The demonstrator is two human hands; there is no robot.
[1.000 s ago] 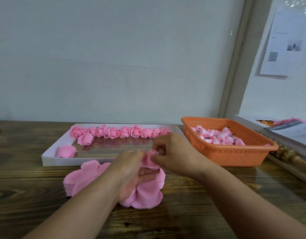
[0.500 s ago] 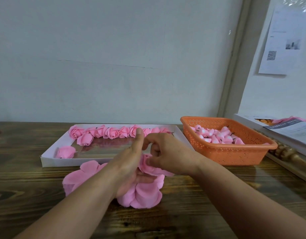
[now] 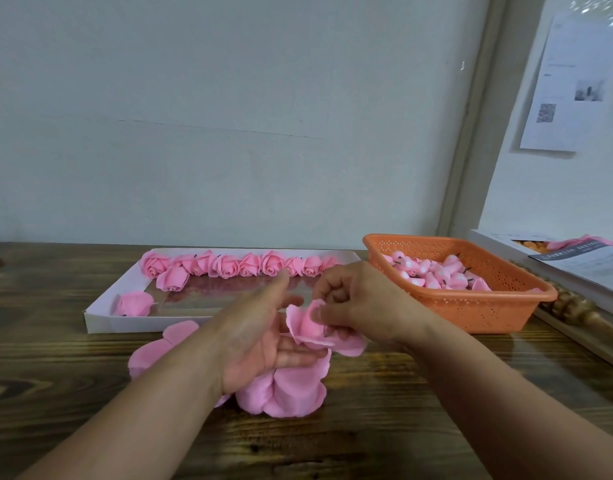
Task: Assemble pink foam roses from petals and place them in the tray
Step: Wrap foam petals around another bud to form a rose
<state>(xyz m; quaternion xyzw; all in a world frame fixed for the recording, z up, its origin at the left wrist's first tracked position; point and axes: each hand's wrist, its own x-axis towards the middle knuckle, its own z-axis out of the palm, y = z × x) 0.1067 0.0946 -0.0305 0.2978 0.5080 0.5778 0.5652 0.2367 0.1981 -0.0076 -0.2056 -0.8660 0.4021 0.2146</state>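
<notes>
- The table (image 3: 90, 393) is dark wood and carries everything below both hands.
- The tray (image 3: 101, 318), white and shallow, lies just beyond the left hand; a row of roses (image 3: 229, 265) lines its far edge, and one rose (image 3: 133, 304) sits alone at its near left corner.
- The basket (image 3: 471, 306), orange, stands just right of the right hand and holds small pink buds (image 3: 436, 271).
- Loose petals (image 3: 287, 386) lie on the table under and left of the left hand.
- The left hand (image 3: 260, 337) is flat, palm up, fingers straight, with no grip on anything.
- The right hand (image 3: 357, 303) has a pinch grip on a half-made rose (image 3: 308, 327), held just above the left fingers.
</notes>
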